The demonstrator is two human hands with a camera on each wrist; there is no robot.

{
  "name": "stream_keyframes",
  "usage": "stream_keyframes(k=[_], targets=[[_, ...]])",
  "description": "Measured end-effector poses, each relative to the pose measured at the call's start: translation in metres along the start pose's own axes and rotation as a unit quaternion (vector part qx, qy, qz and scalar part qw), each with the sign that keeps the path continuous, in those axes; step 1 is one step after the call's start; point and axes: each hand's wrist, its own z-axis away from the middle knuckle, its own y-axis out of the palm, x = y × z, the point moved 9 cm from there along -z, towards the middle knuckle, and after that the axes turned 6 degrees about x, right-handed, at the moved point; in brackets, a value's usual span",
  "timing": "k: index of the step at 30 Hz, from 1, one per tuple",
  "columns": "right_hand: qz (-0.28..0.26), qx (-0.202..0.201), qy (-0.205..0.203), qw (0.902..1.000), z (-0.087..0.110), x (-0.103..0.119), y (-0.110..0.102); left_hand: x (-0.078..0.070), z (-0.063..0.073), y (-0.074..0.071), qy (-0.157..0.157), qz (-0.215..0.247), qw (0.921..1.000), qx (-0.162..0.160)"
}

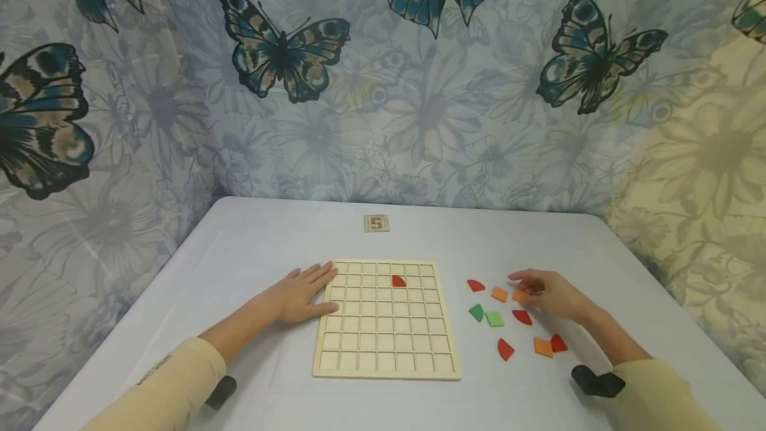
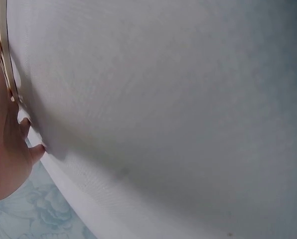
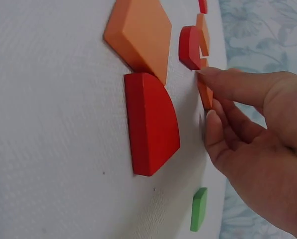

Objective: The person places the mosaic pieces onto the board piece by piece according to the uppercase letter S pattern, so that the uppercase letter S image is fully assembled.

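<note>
Currently, my left hand lies spread on the left edge of the pale gridded wooden board, its sides running near-to-far. Rightward, my right hand's fingers bend at an orange square tile, half-hidden; grip and axis I cannot tell.

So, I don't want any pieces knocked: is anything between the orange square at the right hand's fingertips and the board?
Yes. Between that orange square and the board, a second orange square and then a red piece lie on the table. The left hand rests at the board's opposite edge, outside that gap.
</note>
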Motion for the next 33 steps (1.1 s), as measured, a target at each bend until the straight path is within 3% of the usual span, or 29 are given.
stream_keyframes(k=[15, 21, 33], targets=[[-0.010, 0.000, 0.013, 0.9999, -0.002, -0.003, -0.001, -0.005, 0.003, -0.005, 0.006, 0.002, 1.0000, 0.006], [-0.010, -0.017, 0.039, 0.9991, -0.001, -0.009, -0.003, -0.003, 0.001, -0.003, 0.003, -0.002, 1.0000, 0.004], [-0.074, -0.037, 0.035, 0.9960, -0.004, -0.003, -0.012, -0.005, 0.004, -0.004, 0.011, -0.001, 0.9999, 0.002]])
